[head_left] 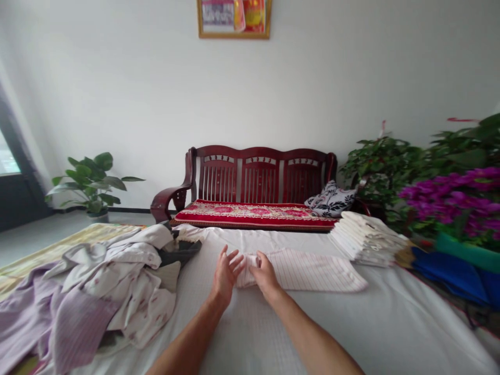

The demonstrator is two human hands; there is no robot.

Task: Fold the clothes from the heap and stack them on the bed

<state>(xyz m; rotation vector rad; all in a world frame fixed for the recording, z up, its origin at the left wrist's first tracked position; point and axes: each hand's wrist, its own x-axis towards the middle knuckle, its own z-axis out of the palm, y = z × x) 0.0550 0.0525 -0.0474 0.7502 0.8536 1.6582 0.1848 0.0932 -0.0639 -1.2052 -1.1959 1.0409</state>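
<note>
A striped pink-and-white cloth (308, 270) lies flat on the white-covered table (250, 323), stretching to the right of my hands. My right hand (264, 275) rests on the cloth's left end, its fingers curled and gripping the edge. Just to the left, my left hand (225, 272) hovers beside that same end with its fingers spread apart and nothing in it. A stack of folded white cloths (365, 238) sits at the table's far right.
A heap of unfolded lilac and white laundry (101, 291) covers the table's left side. Beyond the table stands a dark wooden bench (253, 182) with a red cushion. Potted plants and purple flowers (461, 200) crowd the right; blue fabric (445, 265) lies there too.
</note>
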